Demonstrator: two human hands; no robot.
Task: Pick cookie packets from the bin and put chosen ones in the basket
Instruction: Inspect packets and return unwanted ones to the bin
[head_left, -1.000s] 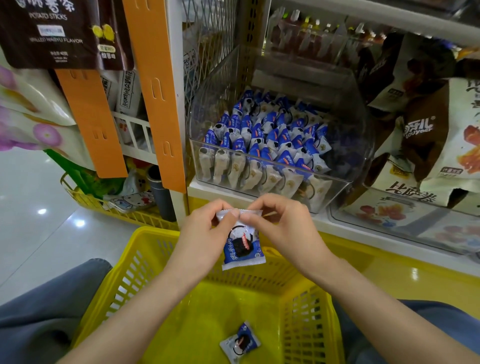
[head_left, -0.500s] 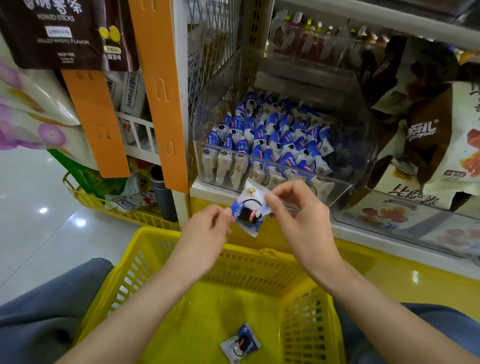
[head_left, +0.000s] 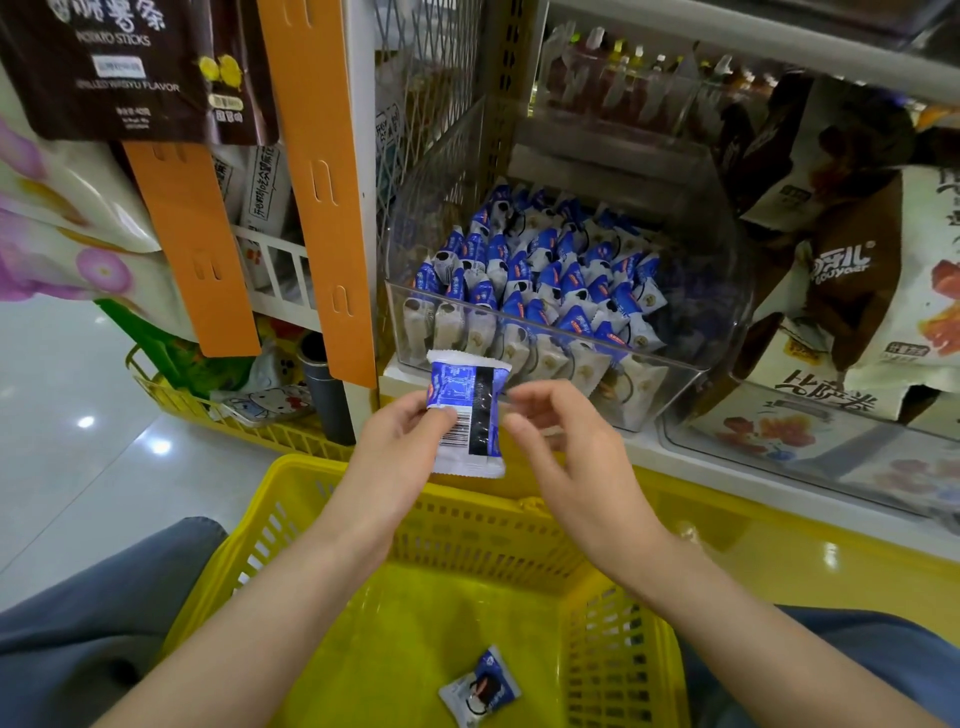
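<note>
Left hand (head_left: 400, 447) is the one doing the work here: it pinches a cookie packet (head_left: 467, 415) by its left edge, thumb clamped down right next to the barcode. The packet is upright with its back side facing the camera, blue print up top, a black strip running down it. It's in the air over the far rim of the yellow basket (head_left: 291, 519), roughly at 12 o'clock from the basket's floor, and just in front of the clear bin (head_left: 727, 291). Right hand (head_left: 571, 467) sits at 3 o'clock of the packet, fingers loosely curled and spread apart, not gripping anything. Its fingertips are just beside the packet's right edge, but it's too blurry to say if they brush it. The bin is up at 1 o'clock from the held packet, on the shelf, packed with rows of blue and white packets (head_left: 545, 270) standing on end. Down at 6 o'clock, one loose packet (head_left: 480, 688) lies flat on the basket floor, near the close side. Big snack bags (head_left: 857, 270) are stacked at 3 o'clock of the bin, orange strips (head_left: 322, 182) hang at its 9 o'clock, and a dark bag (head_left: 119, 67) of potato sticks hangs way up at 10 o'clock.
</note>
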